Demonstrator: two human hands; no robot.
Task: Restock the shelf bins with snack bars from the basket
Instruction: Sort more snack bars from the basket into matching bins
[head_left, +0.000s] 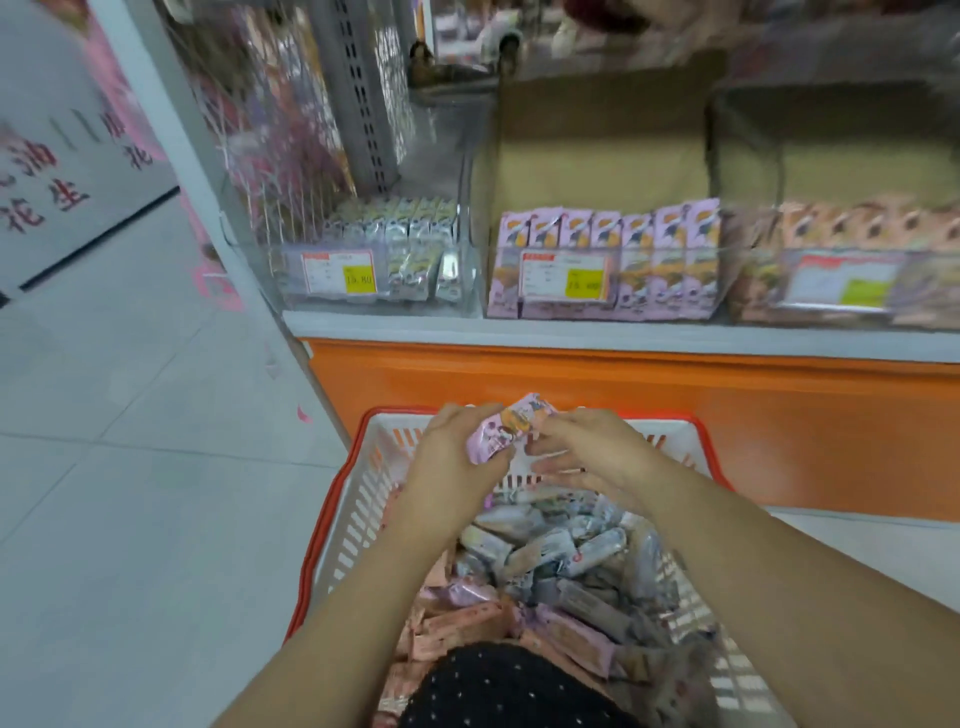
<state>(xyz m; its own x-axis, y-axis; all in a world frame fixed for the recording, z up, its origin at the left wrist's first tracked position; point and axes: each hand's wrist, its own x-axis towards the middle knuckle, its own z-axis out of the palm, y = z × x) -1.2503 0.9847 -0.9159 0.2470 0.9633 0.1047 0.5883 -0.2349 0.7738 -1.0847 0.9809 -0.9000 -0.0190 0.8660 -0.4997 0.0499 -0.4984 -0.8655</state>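
A blurred wall sign (47, 182) in red characters is cut off at the left edge. On the shelf, a clear plastic bin (363, 244) holds grey-white bars behind a hazy price tag. Below it stands a white slatted basket (337, 519) with a red rim, heaped with glossy wrapped snack bars (545, 545). Over it the left grip (457, 462) curls round a bundle of pink foil bars (506, 426). The right grip (597, 452) meets the bundle's end, fingers loosely bent; whether it pinches cannot be told. A middle bin (608, 260) shows lilac bars upright. The right-hand bin (841, 265), peach-toned and smeared, runs out of frame.
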